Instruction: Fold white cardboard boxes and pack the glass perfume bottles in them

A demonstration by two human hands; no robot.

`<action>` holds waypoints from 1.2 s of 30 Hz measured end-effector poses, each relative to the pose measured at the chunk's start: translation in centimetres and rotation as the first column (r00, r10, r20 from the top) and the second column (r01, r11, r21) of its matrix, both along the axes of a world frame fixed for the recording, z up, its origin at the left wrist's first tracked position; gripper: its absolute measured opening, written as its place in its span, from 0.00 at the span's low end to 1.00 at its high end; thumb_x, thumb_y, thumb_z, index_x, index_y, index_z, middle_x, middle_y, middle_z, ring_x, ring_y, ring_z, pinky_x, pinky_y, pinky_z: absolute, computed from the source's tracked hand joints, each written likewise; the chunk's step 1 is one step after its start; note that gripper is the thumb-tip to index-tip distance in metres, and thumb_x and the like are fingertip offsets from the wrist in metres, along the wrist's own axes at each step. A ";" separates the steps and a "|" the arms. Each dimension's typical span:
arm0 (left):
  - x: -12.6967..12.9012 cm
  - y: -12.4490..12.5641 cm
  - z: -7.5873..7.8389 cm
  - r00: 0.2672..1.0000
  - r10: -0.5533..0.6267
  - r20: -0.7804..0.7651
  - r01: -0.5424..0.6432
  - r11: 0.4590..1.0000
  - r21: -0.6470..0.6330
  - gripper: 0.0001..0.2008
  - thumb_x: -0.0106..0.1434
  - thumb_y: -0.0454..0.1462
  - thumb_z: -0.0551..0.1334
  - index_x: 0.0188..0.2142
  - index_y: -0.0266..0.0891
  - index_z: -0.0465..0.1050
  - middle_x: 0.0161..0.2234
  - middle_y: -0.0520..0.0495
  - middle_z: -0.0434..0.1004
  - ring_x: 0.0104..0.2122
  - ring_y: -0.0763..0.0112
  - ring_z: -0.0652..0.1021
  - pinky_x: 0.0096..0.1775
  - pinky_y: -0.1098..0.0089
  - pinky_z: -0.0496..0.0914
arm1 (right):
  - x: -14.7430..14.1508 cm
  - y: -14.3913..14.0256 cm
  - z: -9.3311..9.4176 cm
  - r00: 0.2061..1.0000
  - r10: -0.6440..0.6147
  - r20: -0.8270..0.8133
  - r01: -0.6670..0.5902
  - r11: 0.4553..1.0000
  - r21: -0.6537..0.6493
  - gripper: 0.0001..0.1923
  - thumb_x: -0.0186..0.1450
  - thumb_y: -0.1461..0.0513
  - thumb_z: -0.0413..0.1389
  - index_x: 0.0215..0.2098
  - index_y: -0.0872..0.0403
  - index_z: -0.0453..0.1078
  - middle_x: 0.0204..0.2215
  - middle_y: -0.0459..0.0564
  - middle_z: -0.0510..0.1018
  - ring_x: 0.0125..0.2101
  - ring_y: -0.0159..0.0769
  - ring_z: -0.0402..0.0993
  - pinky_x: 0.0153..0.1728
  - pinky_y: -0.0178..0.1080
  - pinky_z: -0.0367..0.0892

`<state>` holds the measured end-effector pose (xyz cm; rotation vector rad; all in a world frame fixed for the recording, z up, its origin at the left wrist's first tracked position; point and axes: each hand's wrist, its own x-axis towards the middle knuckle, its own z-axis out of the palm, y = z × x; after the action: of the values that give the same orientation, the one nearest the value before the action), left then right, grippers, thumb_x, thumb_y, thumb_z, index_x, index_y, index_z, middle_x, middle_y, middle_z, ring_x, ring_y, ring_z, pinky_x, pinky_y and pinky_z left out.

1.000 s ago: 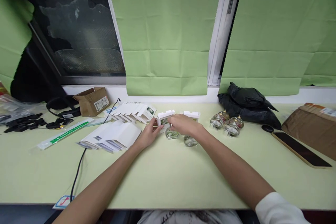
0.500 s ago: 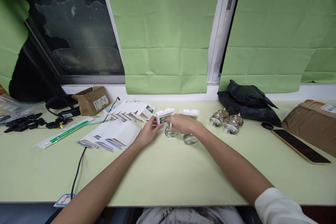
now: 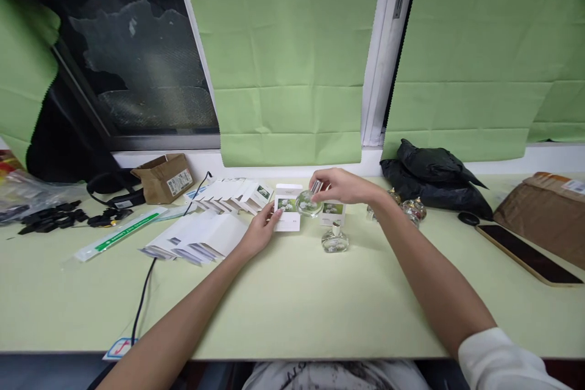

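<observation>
In my right hand (image 3: 340,186) is a round clear glass perfume bottle (image 3: 309,203), tilted and raised above the table, gripped near its silvery cap. My left hand (image 3: 264,226) closes on the left side of a small white box (image 3: 287,222) with a green floral picture; its top flap stands up. The bottle is just right of that box and partly overlaps it in view. A second floral box (image 3: 332,219) stands farther right. In front of it a clear perfume bottle (image 3: 335,242) with a metallic cap rests upright on the table.
Folded white cartons (image 3: 196,236) and a row of white boxes (image 3: 231,194) lie to the left. Ornate gold-topped glass bottles (image 3: 415,210) sit behind my right forearm. Black bags (image 3: 429,178), a phone (image 3: 528,254) and a brown package (image 3: 543,213) are at right. A black cable (image 3: 142,298) crosses the left side.
My right hand has lifted the round bottle off the table and tilted it, moving up and to the right. My left hand stays at the box, whose floral front now shows.
</observation>
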<state>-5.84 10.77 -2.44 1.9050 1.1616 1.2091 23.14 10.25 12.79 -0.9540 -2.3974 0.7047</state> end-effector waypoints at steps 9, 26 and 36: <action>0.7 -2.0 1.0 0.992 0.006 -0.129 0.004 0.997 0.077 0.24 0.75 0.51 0.54 0.62 0.42 0.68 0.53 0.43 0.79 0.48 0.59 0.79 0.47 0.65 0.73 | 2.2 1.0 0.8 0.886 -0.284 -0.367 0.271 0.959 -0.086 0.20 0.60 0.50 0.69 0.43 0.54 0.74 0.36 0.49 0.81 0.33 0.37 0.77 0.31 0.36 0.67; 0.5 -2.4 1.3 0.943 0.111 -0.315 -0.018 0.958 0.286 0.21 0.75 0.46 0.57 0.63 0.45 0.62 0.57 0.41 0.75 0.56 0.55 0.76 0.56 0.60 0.70 | -0.5 -2.7 1.7 0.988 0.078 -0.136 -0.068 0.995 0.076 0.13 0.67 0.57 0.62 0.48 0.51 0.72 0.38 0.47 0.82 0.39 0.39 0.79 0.38 0.37 0.68; 1.2 -2.7 1.2 0.978 0.052 -0.203 -0.010 0.979 0.206 0.17 0.74 0.47 0.58 0.58 0.44 0.65 0.52 0.41 0.78 0.53 0.57 0.79 0.53 0.61 0.72 | -0.4 -2.2 1.3 0.998 0.049 -0.042 -0.044 0.992 0.116 0.12 0.67 0.57 0.63 0.46 0.52 0.72 0.35 0.46 0.79 0.35 0.37 0.74 0.35 0.34 0.62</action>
<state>-4.64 8.10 -1.22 2.2183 1.2169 1.2083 22.70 8.07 14.12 -0.8292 -2.3992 0.5918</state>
